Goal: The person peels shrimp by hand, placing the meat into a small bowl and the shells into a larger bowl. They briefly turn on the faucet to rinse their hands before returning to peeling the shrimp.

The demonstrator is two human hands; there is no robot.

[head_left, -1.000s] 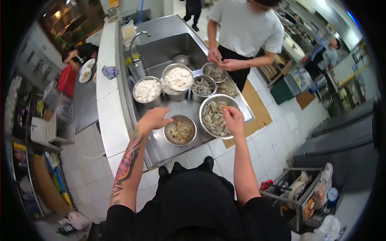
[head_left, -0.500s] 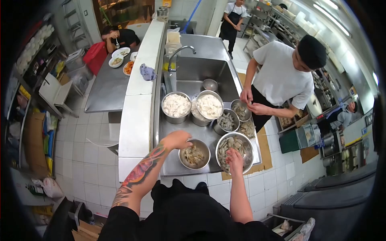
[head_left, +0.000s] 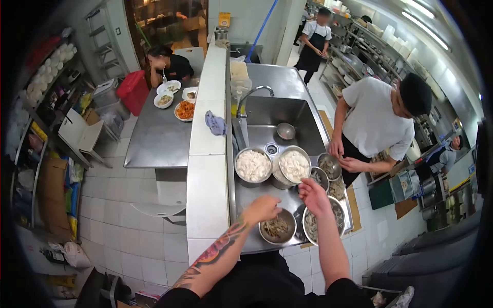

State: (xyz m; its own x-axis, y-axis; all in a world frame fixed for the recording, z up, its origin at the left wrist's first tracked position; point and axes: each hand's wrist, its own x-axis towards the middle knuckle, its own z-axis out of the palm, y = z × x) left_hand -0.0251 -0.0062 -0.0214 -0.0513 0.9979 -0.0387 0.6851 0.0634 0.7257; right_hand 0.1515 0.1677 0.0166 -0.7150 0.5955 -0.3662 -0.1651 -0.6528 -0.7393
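My left hand (head_left: 263, 209) hangs over the rear left rim of a metal bowl (head_left: 278, 226) holding shrimp shells and heads, its fingers closed; anything between them is too small to make out. Beside a small metal pot (head_left: 320, 177) of grey shrimp is my right hand (head_left: 314, 196), fingers loosely bent and apart, with nothing visible in them. Below it, my forearm partly covers a wide perforated metal bowl (head_left: 339, 213) with shrimp inside. Two containers of pale, whitish food, a left pot (head_left: 253, 165) and a tilted right bowl (head_left: 295, 164), stand behind my hands.
A sink (head_left: 308, 110) with a faucet (head_left: 257, 91) lies beyond the pots. At right, a person in a white shirt (head_left: 375, 110) works over another shrimp bowl (head_left: 328, 165). A tiled ledge (head_left: 208, 190) with a purple cloth (head_left: 215, 123) runs along the left.
My right hand has moved forward from the perforated bowl to beside the small shrimp pot. My left hand stays near the shell bowl. The whole view has shifted, so the counter appears further right and lower.
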